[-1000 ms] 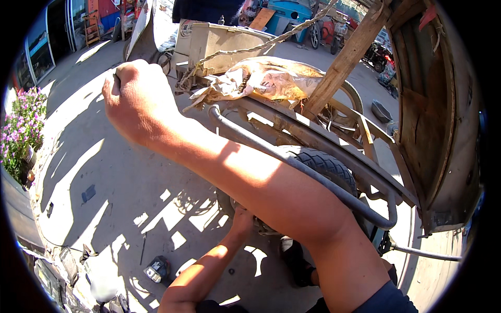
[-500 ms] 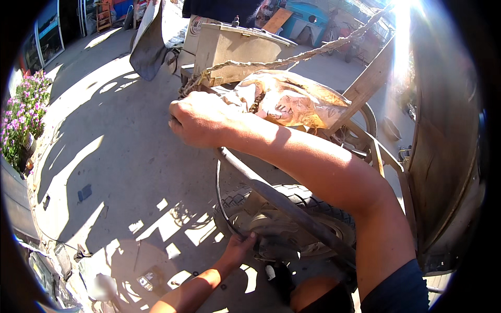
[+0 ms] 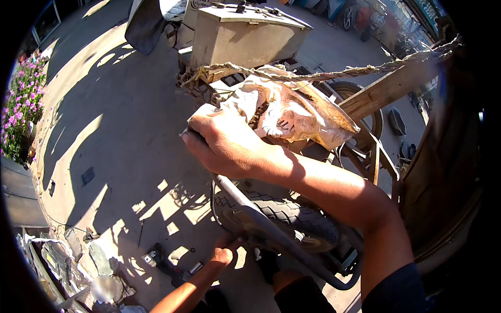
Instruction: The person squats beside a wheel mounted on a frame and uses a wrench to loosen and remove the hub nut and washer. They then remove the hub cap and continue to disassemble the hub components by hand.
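Observation:
My right hand point(image 3: 222, 143) is a closed fist beside a crumpled, stained plastic bag point(image 3: 308, 117). What its fingers grip is hidden. Just below the fist, a long grey tube point(image 3: 250, 208) slants down to the right and curves back at its lower end. Under the tube lies a wheel with a treaded black tyre point(image 3: 292, 211). A thin black cable point(image 3: 212, 195) bends down along the tyre's left edge. Low at that wheel, my left hand point(image 3: 225, 253) is closed, its fingers in shadow; I cannot make out what they hold.
A frayed rope point(image 3: 334, 75) crosses above the bag, in front of a beige metal box point(image 3: 250, 39). A wooden beam point(image 3: 386, 91) slopes at the right. On the ground lies a dark power tool point(image 3: 162, 261). Scrap point(image 3: 62, 266) and pink flowers point(image 3: 23, 112) line the left side.
The view has shifted. My right fist sits lower and further right, still beside the bag. My left hand has moved slightly left and down. The tube's curved lower end now shows.

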{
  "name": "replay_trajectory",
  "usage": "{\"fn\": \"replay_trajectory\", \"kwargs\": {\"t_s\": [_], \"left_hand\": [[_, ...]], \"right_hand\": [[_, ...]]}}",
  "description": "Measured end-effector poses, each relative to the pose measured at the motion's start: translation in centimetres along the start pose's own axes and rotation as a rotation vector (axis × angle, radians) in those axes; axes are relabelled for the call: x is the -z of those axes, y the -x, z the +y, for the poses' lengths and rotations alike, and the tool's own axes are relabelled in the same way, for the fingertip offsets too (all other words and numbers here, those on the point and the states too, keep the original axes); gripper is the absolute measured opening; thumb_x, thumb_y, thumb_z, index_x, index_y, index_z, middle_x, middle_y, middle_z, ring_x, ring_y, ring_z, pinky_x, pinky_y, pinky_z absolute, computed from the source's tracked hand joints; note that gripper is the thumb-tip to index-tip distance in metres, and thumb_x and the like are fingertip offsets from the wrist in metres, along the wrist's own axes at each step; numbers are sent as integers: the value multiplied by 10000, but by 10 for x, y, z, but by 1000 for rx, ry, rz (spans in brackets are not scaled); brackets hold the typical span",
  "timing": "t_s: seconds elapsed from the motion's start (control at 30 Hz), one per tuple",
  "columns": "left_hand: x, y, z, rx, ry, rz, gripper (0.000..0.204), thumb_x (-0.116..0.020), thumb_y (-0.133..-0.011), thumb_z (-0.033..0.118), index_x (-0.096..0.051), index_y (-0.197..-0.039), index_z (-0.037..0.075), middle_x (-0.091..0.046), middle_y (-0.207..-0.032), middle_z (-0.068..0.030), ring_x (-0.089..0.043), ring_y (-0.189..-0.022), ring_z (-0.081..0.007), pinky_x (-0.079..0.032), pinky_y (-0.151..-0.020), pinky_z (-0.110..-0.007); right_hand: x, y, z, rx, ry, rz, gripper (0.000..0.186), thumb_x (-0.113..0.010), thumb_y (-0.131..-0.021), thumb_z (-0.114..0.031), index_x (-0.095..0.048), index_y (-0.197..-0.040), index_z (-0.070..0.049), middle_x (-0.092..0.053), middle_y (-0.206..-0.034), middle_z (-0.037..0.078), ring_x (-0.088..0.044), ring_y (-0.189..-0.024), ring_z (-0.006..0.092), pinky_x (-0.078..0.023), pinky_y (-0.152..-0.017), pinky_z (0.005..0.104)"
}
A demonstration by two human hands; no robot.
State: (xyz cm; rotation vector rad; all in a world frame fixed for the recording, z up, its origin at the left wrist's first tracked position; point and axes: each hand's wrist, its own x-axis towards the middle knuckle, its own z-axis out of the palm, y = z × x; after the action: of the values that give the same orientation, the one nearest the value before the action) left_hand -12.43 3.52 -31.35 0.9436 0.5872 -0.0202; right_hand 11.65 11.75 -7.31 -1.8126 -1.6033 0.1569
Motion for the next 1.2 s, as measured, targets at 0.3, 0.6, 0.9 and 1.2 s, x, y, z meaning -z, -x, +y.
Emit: {"fn": "replay_trajectory", "kwargs": {"t_s": [0.3,0.6,0.9,1.2], "left_hand": [[45,131,52,411,-575,532,249,-610,-846,145,-637,-1021,-31,-677,-900,-96,-618,-843,-166,-467,-773,-296],[85,407,51,406,-310,911,210,-562,-846,132,-662,-909,-42,-650,-785,-74,-562,-669,-120,-445,-619,-270],[63,579,22,768,18,908,168,-551,-808,98,-641,-766,-38,-623,-667,-78,-590,-592,-139,-479,-544,-264],[86,397,209,471,-58,846,162,-555,-818,98,-642,-785,-35,-625,-681,-77,-590,-593,-138,-480,-543,-265]], "right_hand": [[31,24,-11,-428,-234,-30,207,-565,-903,-135,-546,-792,39,-526,-620,156,-487,-551,233,-415,-549,362],[37,78,-53,-757,-177,65,332,-585,-904,-211,-452,-712,26,-393,-558,131,-338,-528,176,-344,-489,362],[85,82,-131,-670,-70,164,201,-573,-875,-149,-490,-766,-2,-449,-606,80,-423,-569,174,-358,-529,344],[150,-31,-82,-940,-100,338,211,-572,-854,-160,-611,-816,44,-579,-671,93,-548,-638,157,-453,-589,331]]}}
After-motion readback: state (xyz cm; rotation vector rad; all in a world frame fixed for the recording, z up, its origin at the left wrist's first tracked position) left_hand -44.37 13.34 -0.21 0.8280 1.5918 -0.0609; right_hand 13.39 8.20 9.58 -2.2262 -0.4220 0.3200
